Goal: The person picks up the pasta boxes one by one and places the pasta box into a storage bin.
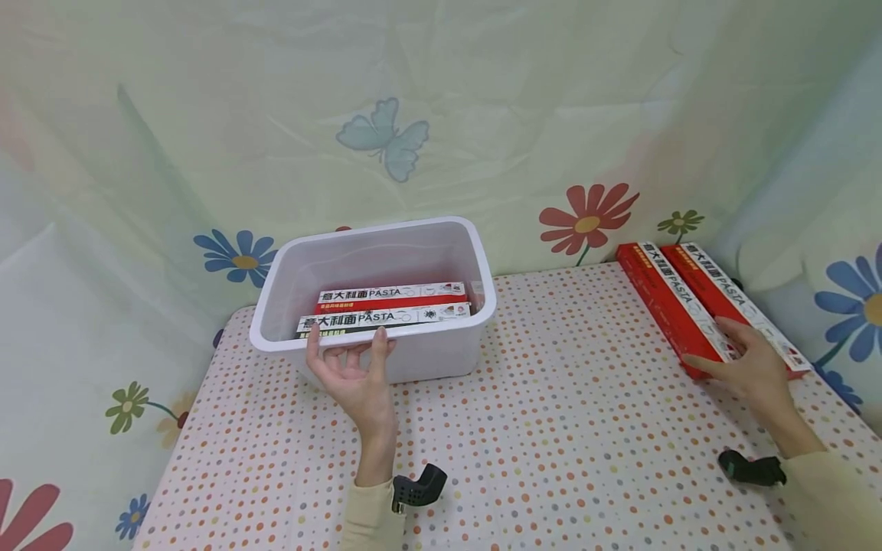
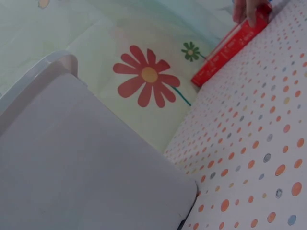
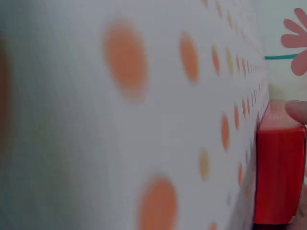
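A white plastic bin (image 1: 434,357) stands left of centre, with my left hand (image 1: 360,390) at its front rim, fingertips over the edge and other fingers curled beneath. Inside lie two pasta boxes, a red-and-white one (image 1: 441,291) behind and a dark-and-white one (image 1: 413,317) in front. My right hand (image 1: 754,371) grips the near end of a red pasta box (image 1: 661,298) flat on the table at the right, thumb on its left side and fingers across its top. Another red pasta box (image 1: 723,287) lies alongside, partly hidden by that hand.
A dotted cloth (image 1: 551,428) covers the table. Behind it hangs a pale curtain (image 1: 510,138) printed with flowers and a butterfly, close to the bin's back. The side curtain (image 1: 844,229) stands near the right-hand boxes. Each wrist carries a small black device (image 1: 420,487).
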`<action>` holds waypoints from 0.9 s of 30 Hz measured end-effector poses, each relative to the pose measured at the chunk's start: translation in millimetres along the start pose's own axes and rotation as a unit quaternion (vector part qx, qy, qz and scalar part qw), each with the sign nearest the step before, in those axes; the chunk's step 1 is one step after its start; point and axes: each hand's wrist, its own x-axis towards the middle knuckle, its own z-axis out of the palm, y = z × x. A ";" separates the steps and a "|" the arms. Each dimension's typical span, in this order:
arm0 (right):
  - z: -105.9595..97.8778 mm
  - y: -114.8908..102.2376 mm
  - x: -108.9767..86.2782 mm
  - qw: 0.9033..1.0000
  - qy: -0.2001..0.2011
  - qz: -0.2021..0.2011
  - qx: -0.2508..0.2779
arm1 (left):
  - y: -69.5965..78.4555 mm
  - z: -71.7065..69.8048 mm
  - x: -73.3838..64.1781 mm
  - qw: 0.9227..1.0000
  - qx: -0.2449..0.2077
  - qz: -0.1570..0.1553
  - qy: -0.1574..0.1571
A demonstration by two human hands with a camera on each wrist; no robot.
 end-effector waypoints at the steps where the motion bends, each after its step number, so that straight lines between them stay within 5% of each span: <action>1: 1.5 2.2 -0.6 1.000 -0.001 0.004 -0.002 | -0.2 -0.2 -0.1 1.000 0.001 0.000 0.000; 9: 12.8 17.1 -5.4 1.000 0.022 0.012 0.010 | -0.2 0.1 -0.7 1.000 -0.003 -0.003 -0.001; 27: 18.5 12.2 -3.6 0.998 0.059 0.011 -0.006 | 0.1 -0.4 0.5 1.000 -0.001 0.002 -0.003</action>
